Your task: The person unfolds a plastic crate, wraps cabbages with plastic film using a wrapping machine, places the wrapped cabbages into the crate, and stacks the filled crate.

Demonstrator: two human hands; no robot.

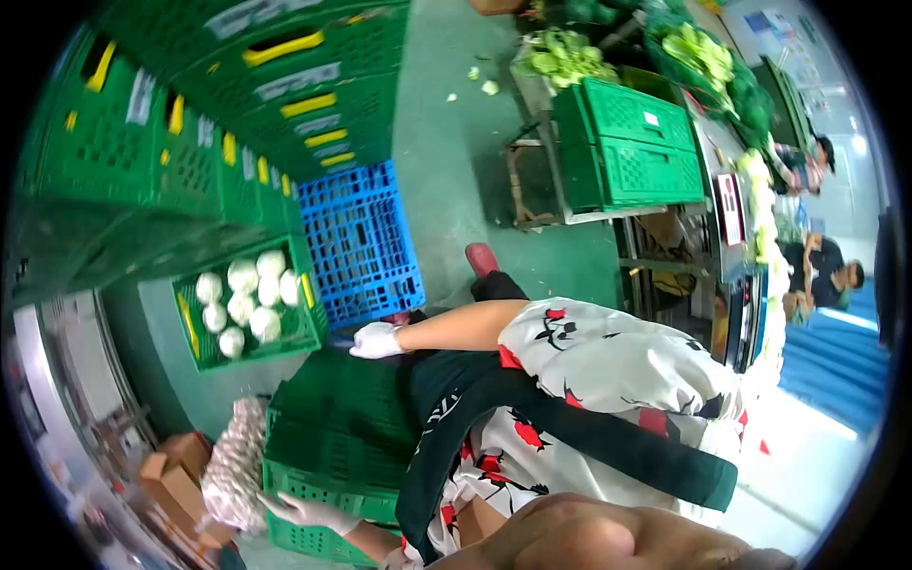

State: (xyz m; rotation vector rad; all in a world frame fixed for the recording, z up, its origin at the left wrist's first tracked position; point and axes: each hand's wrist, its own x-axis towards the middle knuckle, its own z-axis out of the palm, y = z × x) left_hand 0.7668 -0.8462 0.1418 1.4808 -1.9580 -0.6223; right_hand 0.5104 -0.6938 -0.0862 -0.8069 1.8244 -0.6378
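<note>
My right hand (pixel 378 340), in a white glove, is closed in front of my legs. A small bluish thing shows at its fingertips, too small to identify. Close by are a blue slatted pallet (pixel 414 255) and a green crate (pixel 195 344) of several pale round vegetables (pixel 241 308). My left hand (pixel 309 514), also gloved, is open, its fingers stretched out over the side of a stack of green crates (pixel 332 427) before me. Beside those fingertips is a pale, knobbly, net-like bundle (pixel 237 465); whether they touch it is unclear.
Tall stacks of green crates (pixel 256 85) with yellow handles rise beyond the pallet. Cardboard boxes (pixel 176 484) sit at lower left. At right, a workbench holds green crates (pixel 646 142), leafy greens (pixel 698 57) and a scale (pixel 730 209). Other people (pixel 826 271) are behind it.
</note>
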